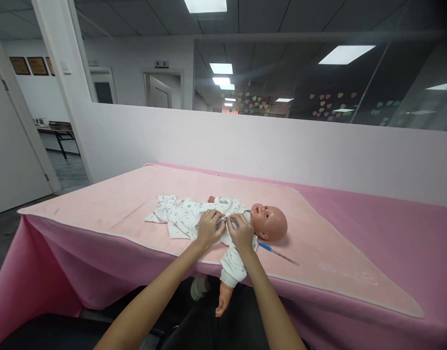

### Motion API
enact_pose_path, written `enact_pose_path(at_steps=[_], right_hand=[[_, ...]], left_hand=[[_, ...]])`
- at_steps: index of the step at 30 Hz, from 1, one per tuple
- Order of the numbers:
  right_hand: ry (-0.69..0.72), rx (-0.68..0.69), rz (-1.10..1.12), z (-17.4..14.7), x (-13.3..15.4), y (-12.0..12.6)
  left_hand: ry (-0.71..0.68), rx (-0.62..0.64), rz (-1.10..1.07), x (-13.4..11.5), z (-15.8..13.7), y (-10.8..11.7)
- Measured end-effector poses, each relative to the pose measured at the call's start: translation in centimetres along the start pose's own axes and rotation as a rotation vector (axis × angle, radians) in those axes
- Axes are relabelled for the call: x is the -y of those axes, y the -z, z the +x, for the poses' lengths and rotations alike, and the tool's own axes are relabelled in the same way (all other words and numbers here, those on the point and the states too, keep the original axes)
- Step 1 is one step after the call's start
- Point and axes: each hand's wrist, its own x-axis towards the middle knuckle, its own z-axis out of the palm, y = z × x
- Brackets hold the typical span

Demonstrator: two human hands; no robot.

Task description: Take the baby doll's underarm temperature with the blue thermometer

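A baby doll point(272, 224) lies on its back across a pink blanket, head to the right, one arm hanging over the table's front edge. It wears a white patterned baby outfit point(185, 214). Over the doll's chest my left hand point(210, 227) pinches the front of the outfit. Close beside it, my right hand point(241, 231) also has its fingers closed on the outfit's fabric, just below the doll's chin. The fingertips nearly meet; the exact bit of cloth between them is too small to make out. Near the doll's shoulder lies a thin thermometer-like stick point(277, 253) with a blue end.
The light pink blanket point(110, 201) covers much of a table draped in a darker pink cloth point(402, 223). Behind it stands a white low wall point(223, 141) with glass above. A door point(15, 126) is at the left. My legs are under the table's front edge.
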Motion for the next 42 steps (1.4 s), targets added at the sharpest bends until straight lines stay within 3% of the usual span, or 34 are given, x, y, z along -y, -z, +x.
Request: enact_pose_path(at_steps=[11,24,42], right_hand=[[-0.018,-0.001,0.001,0.1,0.1,0.1],[-0.033,0.034,0.004,0.0,0.0,0.2],[-0.036,0.022,0.037,-0.1,-0.3,0.0]], left_hand=[[-0.003,-0.045,-0.092,0.6,-0.2,-0.1],[0.146,-0.079,-0.318,0.8,-0.2,-0.3],[0.114,-0.096,-0.388,0.7,-0.1,-0.1]])
